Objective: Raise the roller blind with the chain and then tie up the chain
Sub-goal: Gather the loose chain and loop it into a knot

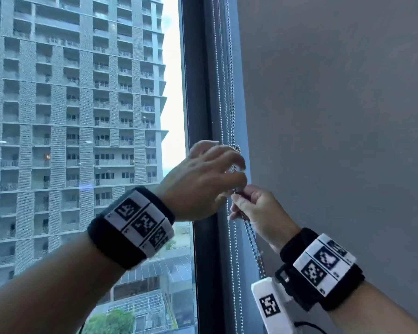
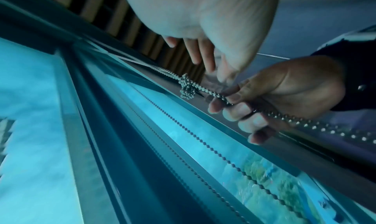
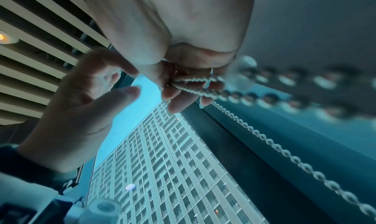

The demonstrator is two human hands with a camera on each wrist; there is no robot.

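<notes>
A metal bead chain (image 1: pixel 231 112) hangs down the window frame and carries a bunched knot (image 1: pixel 237 148), also seen in the left wrist view as a ball of beads (image 2: pixel 187 87). Just below the knot, my right hand (image 1: pixel 239 201) grips the doubled strands (image 2: pixel 295 121) in its curled fingers (image 3: pixel 179 105), and the strands run down past the wrist. My left hand (image 1: pixel 240 173) hovers beside the knot with its fingers relaxed (image 3: pixel 126 92) and holds nothing. No blind covers the glass in view.
A second bead chain (image 1: pixel 219 92) hangs straight beside the dark window frame (image 1: pixel 198 116). A grey wall (image 1: pixel 336 116) stands close on the right. A tower block (image 1: pixel 82 104) shows through the glass, and a slatted ceiling (image 3: pixel 40 50) is overhead.
</notes>
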